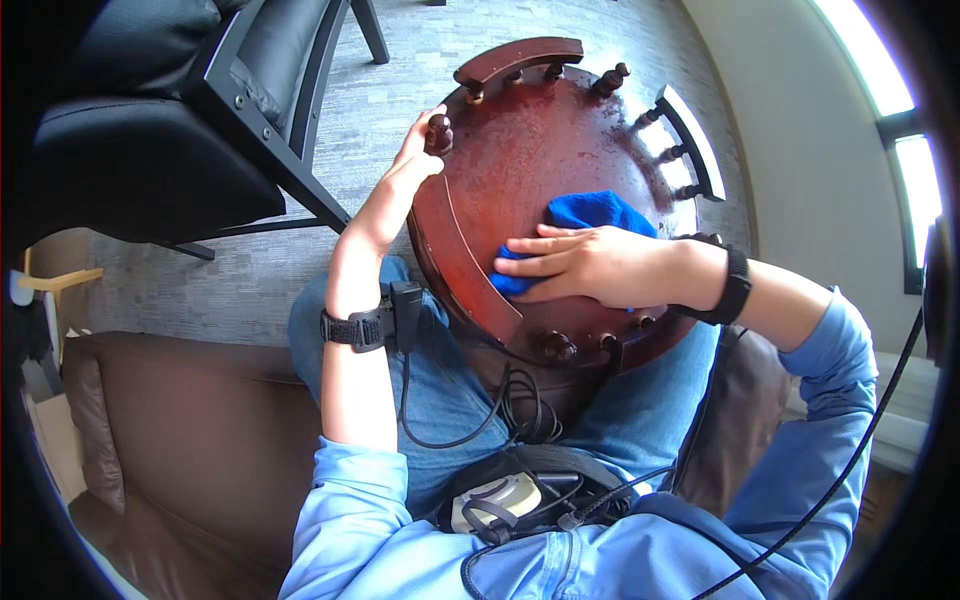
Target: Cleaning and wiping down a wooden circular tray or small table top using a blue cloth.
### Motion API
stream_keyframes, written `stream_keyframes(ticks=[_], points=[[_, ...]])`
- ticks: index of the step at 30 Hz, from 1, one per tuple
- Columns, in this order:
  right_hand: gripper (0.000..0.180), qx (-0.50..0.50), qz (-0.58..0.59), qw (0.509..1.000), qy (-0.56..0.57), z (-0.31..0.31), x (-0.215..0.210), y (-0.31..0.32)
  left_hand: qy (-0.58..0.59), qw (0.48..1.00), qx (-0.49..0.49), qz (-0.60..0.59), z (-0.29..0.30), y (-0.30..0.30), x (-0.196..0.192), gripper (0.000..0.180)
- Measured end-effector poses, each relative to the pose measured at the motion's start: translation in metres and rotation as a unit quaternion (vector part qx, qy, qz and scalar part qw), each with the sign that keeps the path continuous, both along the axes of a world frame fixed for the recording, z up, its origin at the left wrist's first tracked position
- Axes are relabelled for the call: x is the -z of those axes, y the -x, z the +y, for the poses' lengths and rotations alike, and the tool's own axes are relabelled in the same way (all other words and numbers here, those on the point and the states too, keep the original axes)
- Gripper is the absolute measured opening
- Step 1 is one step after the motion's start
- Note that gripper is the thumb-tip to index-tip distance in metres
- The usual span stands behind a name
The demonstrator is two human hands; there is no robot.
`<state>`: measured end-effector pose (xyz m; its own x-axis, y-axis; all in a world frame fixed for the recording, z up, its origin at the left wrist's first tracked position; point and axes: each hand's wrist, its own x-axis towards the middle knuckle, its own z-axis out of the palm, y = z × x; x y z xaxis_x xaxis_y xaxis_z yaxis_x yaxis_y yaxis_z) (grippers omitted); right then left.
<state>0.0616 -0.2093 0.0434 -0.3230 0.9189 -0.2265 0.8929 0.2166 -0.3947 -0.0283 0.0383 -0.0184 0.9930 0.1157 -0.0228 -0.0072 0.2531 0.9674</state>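
Note:
A round, dark red wooden tabletop with a low, broken-up railing around its edge sits tilted over my knees. My left hand grips its left rim, thumb and fingers around a small turned knob. Across the middle, my right hand holds a blue cloth pressed to the wood, its fingers stretched over it. Part of the cloth is hidden under the palm. Curved rail pieces stand at the far edge, the right and the near left. The surface looks scuffed and worn.
A black chair with a metal frame stands at left on the grey floor. Brown leather seating is beside me. Black cables hang between my legs, below the tabletop. A pale wall and window are at right.

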Motion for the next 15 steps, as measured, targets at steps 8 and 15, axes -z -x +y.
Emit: stream_keyframes(ticks=[8,15], points=[[0.053,0.156,-0.066,0.986,0.002,0.011,-0.056,-0.041,-0.008,0.998,-0.061,0.007,0.001,0.004,-0.002,0.051],[0.057,0.352,-0.271,0.895,-0.028,0.041,0.008,-0.096,0.022,0.996,-0.079,0.018,-0.011,0.001,0.0,0.046]])
